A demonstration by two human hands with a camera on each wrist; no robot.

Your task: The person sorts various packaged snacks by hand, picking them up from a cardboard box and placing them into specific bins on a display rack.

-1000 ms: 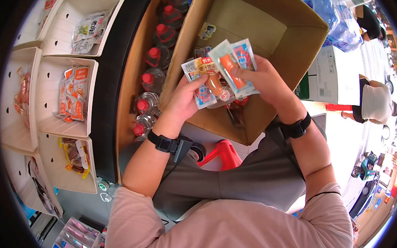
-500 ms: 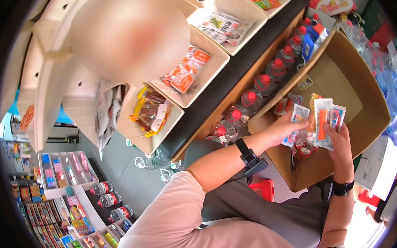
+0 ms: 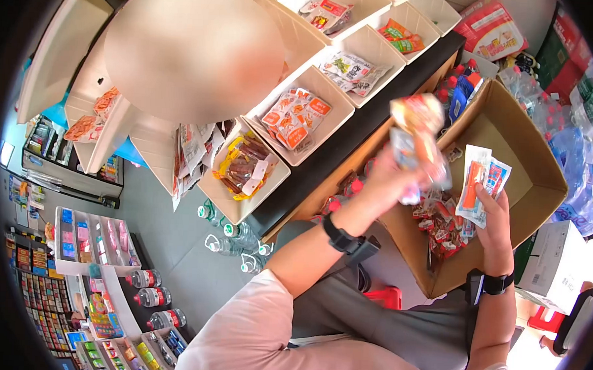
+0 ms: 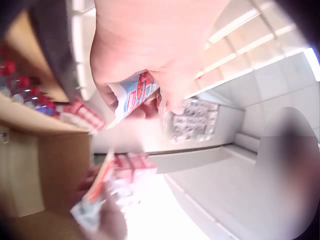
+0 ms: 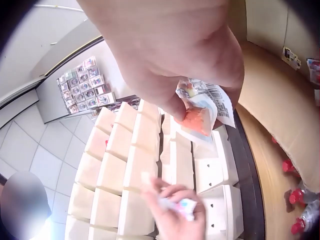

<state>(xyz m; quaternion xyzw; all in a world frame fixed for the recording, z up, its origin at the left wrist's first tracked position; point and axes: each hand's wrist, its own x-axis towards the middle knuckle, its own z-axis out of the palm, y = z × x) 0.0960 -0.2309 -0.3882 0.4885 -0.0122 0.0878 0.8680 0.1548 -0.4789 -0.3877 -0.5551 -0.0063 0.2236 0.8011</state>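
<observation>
My left hand (image 3: pixel 388 181) grips some snack packets (image 3: pixel 418 134), blurred, raised beside the near side of the cardboard box (image 3: pixel 533 155). A white, blue and red packet (image 4: pixel 134 95) shows between its fingers in the left wrist view. Over the box, my right hand (image 3: pixel 497 217) pinches a couple of sausage packets (image 3: pixel 472 189) between thumb and fingers. The front one is clear and white-edged around an orange sausage; a blue-edged one sits behind it. Inside the box lie several small red packets (image 3: pixel 443 224).
Cream bins (image 3: pixel 336 107) with snack packets stand along a black ledge (image 3: pixel 351 138). Red-capped bottles (image 3: pixel 339 203) line the wooden side below. Large handled bottles (image 3: pixel 224 245) stand on the floor. A white carton (image 3: pixel 551 269) is right of the box.
The head view has swung toward the bins. My left hand has moved its packets away from the right hand's, up and left toward the bins. The right hand still holds its packets over the box.
</observation>
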